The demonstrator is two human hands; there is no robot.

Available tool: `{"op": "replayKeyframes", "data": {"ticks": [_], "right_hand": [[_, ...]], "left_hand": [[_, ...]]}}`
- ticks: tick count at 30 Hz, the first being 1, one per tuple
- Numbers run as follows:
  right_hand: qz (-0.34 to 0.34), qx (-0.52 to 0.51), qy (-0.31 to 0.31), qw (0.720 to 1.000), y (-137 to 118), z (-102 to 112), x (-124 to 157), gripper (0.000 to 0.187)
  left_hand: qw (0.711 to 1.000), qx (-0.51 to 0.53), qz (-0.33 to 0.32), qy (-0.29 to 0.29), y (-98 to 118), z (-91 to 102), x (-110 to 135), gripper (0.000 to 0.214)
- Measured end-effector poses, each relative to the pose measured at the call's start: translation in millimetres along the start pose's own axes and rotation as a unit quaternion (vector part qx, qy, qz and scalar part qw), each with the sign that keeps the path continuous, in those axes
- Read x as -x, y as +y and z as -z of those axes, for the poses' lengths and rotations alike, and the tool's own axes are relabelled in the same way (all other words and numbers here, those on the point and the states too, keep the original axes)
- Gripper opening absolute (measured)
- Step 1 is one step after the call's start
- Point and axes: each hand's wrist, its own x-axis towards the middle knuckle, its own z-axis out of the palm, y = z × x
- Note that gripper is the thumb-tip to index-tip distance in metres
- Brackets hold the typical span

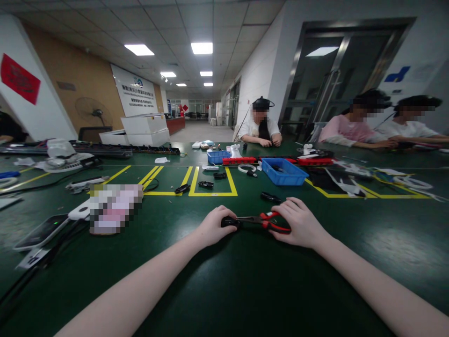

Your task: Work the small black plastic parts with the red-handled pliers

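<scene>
Between the fingers of my left hand (216,225) is a small black plastic part (229,223), whose exact kind I cannot make out. My right hand (302,225) is closed around the red and black handles of long-nose pliers (275,223). The pliers point left, and their thin metal jaws meet the black part; whether they grip it or only touch it cannot be seen. Beyond my right hand a dark, elongated piece (271,197) lies on the table. Several small black parts (206,184) rest in and beside a yellow-taped rectangle ahead.
A blue tray (285,177) with dark pieces in it stands ahead to the right, a smaller blue tray (218,157) behind it. On the left lie a phone-like device (41,232), a power strip (81,209) and black cables. Other people sit across the green table (266,290).
</scene>
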Motion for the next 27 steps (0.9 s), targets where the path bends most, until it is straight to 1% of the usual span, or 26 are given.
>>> {"op": "replayKeyframes", "data": {"ticks": [4,9,12,15,18,20,22,24,27], "right_hand": [[-0.013,0.006,-0.009,1.0,-2.4,0.4,-0.3,0.055],[-0.024,-0.003,-0.03,0.999,-4.7,0.9,-0.6,0.043],[-0.022,-0.01,-0.026,0.999,-4.7,1.2,-0.8,0.042],[-0.021,-0.009,-0.018,1.0,-4.7,1.0,-0.8,0.042],[-0.011,-0.007,-0.011,1.0,-5.1,1.1,-0.7,0.041],[-0.001,-0.005,-0.006,1.0,-5.4,1.7,-0.8,0.041],[0.005,-0.005,-0.002,1.0,-5.8,2.6,-0.9,0.041],[0.006,-0.006,0.0,1.0,-6.2,3.5,-1.0,0.04],[0.009,-0.005,0.001,1.0,-7.2,4.4,-0.9,0.041]], "left_hand": [[1.0,-0.003,-0.007,0.001,-1.2,0.5,0.6,0.021],[0.999,-0.031,-0.026,0.002,1.9,-0.1,2.4,0.022],[0.997,-0.069,-0.04,0.002,6.4,-3.3,4.8,0.035],[0.994,-0.103,-0.04,0.004,11.0,-6.2,7.2,0.05],[0.993,-0.114,-0.025,-0.004,14.0,-6.1,7.8,0.055],[0.993,-0.114,-0.015,-0.012,15.3,-4.4,7.1,0.055],[0.992,-0.121,-0.009,-0.022,16.7,-2.1,6.1,0.05],[0.988,-0.146,-0.005,-0.038,18.9,0.1,5.2,0.043],[0.978,-0.201,0.008,-0.06,23.5,2.7,4.7,0.043]]}}
